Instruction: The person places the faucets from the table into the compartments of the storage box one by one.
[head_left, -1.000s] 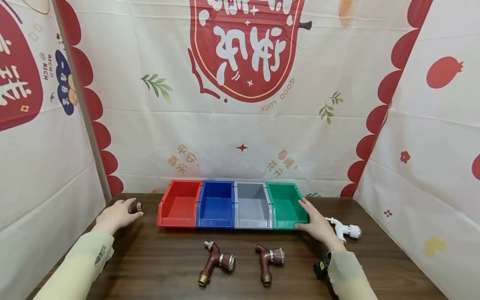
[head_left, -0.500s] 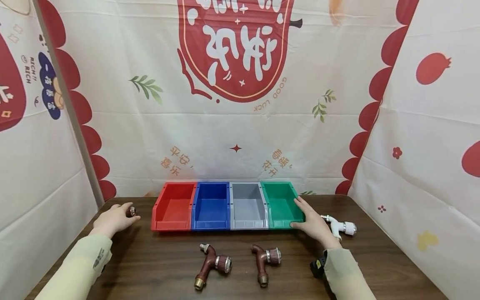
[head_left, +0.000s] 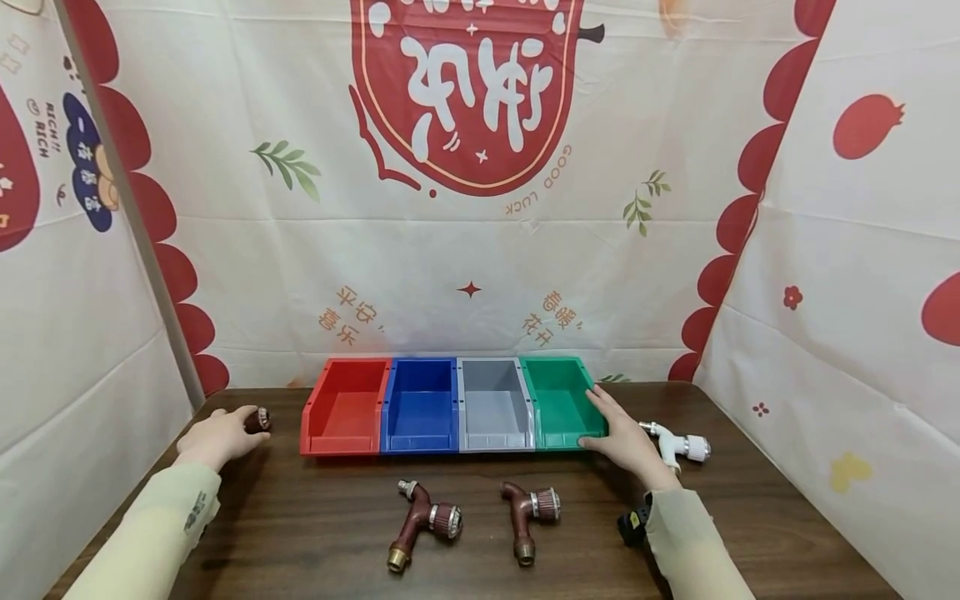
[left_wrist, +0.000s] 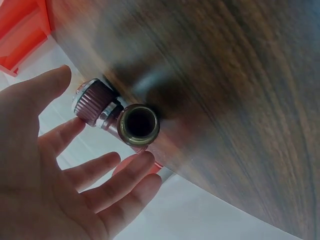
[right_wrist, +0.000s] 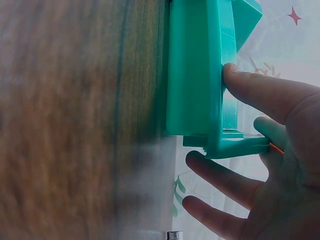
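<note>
At the table's left side, my left hand [head_left: 219,438] is around a dark red faucet [head_left: 257,420], mostly hidden in the head view. In the left wrist view the left hand [left_wrist: 75,165] has its fingers spread beside the faucet's ribbed knob [left_wrist: 95,102], a fingertip at the knob, the thumb off it. My right hand [head_left: 628,439] lies on the right edge of the green bin [head_left: 564,408]. Seen from the right wrist, the thumb of the right hand [right_wrist: 270,145] touches the green bin [right_wrist: 192,70], and its other fingers extend around the corner.
Red [head_left: 348,410], blue [head_left: 422,408] and grey [head_left: 495,408] bins adjoin the green one in a row. Two dark red faucets [head_left: 415,525] [head_left: 522,517] lie in front of them. A white faucet [head_left: 678,446] is right of my right hand. Printed cloth [head_left: 450,250] hangs behind the table.
The head view has shifted, moving the scene slightly left in the picture. My left hand has stayed by the faucet, its fingers shifting a little; my right hand remains on the green bin.
</note>
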